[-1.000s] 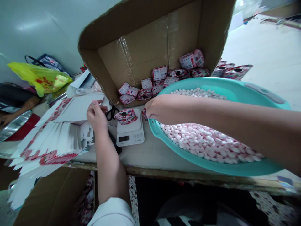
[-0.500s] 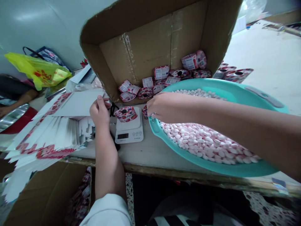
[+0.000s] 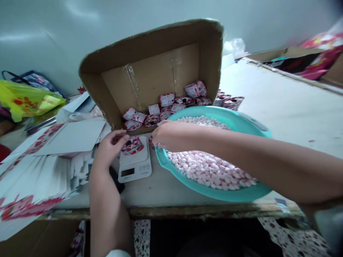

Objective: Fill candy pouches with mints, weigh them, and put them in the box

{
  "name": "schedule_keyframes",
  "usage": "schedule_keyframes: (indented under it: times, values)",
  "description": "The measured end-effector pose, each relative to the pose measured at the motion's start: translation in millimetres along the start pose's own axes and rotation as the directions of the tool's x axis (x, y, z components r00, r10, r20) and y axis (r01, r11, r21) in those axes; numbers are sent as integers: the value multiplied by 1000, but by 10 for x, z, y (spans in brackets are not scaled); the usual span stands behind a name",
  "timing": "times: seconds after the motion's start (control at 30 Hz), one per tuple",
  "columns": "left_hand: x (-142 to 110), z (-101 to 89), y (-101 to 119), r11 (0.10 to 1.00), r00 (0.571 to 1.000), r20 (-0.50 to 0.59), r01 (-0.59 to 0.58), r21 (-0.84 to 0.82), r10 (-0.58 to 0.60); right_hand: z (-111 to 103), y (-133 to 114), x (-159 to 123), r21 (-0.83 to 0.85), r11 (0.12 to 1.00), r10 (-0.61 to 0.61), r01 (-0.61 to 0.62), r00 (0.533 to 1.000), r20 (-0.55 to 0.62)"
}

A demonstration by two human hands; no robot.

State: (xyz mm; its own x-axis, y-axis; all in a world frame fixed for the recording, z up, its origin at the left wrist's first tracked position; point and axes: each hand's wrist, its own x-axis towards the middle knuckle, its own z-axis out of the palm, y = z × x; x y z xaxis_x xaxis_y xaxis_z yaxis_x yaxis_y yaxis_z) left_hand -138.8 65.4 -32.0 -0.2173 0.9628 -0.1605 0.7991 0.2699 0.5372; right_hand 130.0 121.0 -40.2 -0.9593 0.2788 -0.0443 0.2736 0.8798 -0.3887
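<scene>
A white digital scale (image 3: 136, 170) carries a small red-and-pink printed packet (image 3: 133, 146) with a dark round spot. My left hand (image 3: 111, 144) is at the packet's left side, thumb and fingers apart; whether the thumb tip touches it, I cannot tell. Over the left rim of a turquoise tub (image 3: 211, 192) full of pale pink candies (image 3: 203, 169) is my right hand (image 3: 167, 135). Its fingers are bent downward and closed, with what they hold mostly hidden. Another printed packet (image 3: 151, 142) shows partly beside those fingers, between scale and tub.
Behind the scale, a cardboard box (image 3: 150, 75) lies on its side with several printed packets inside. Stacked white printed cards (image 3: 34, 178) cover the left of the table. More packets (image 3: 233, 102) stand right of the box. A yellow bag (image 3: 26, 101) lies far left.
My view has shifted, so the box and tub appear lower and further left. My left hand has moved from beside the cards to the packet on the scale. My right hand stays at the tub's rim.
</scene>
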Motion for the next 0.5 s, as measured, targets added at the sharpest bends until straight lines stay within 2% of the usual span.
schedule_keyframes:
  times: [0.07, 0.1, 0.27, 0.37, 0.43, 0.5]
  values:
    - [1, 0, -20, 998, 974, 217, 54, 45, -62, 1, 5, -5, 7, 1000, 2, -2, 1000, -9]
    - [4, -1, -38, 995, 955, 284, 69, 76, -88, 1, 14, -7, 13, 1000, 4, -4, 1000, -17]
    - [75, 13, -130, 990, 941, 333, 18, 139, -64, -14, 119, -15, 29, 999, 21, -20, 999, -46]
    - [110, 53, -83, 966, 972, 236, -47, 253, -15, -34, 165, -19, 21, 998, 65, -64, 996, -62]
    - [76, 78, 14, 926, 994, 105, -67, 371, 30, -46, 162, -33, 23, 994, 106, -105, 992, -73]
    - [-29, 90, 160, 886, 997, -50, -27, 462, 56, -68, 155, -68, 37, 988, 152, -150, 986, -64]
